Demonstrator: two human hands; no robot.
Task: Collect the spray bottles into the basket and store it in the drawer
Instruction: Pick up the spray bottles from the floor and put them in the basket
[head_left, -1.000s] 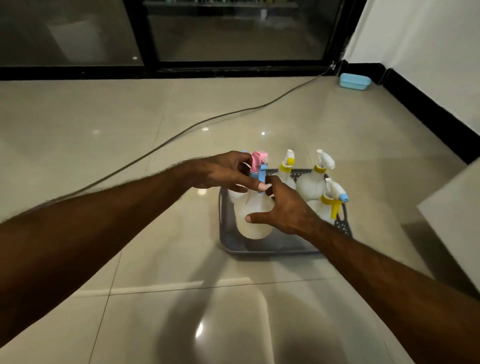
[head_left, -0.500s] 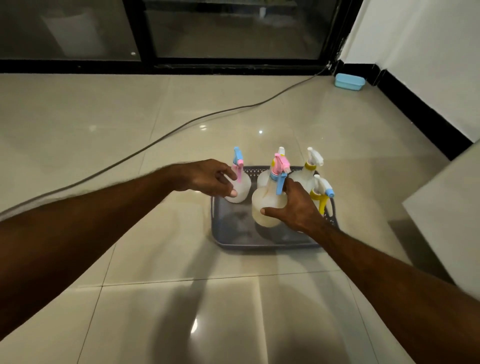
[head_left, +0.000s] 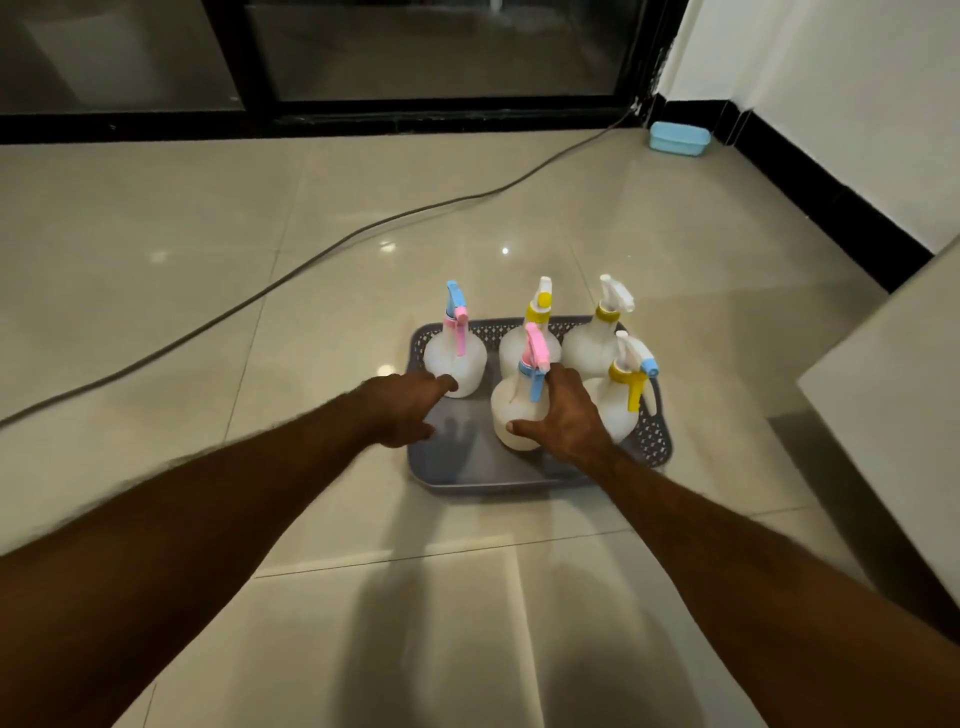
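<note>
A grey perforated basket sits on the tiled floor and holds several translucent white spray bottles, all upright. My right hand is wrapped around the bottle with the pink head and blue trigger, which stands at the basket's front middle. At the back left stands a bottle with a blue head and pink trigger. My left hand hovers over the basket's left edge, holding nothing, its fingertips right at that bottle's base. Three yellow-collared bottles fill the right side and the back middle.
A grey cable runs across the floor from the far right corner to the left. A small blue box lies by the black skirting. A pale cabinet corner juts in at right. Dark glass doors close the far side.
My left hand has let go of the blue-headed bottle, which now stands at the basket's back left, and drawn back. My right hand has set the pink-headed bottle down in the basket, still gripping it.
</note>
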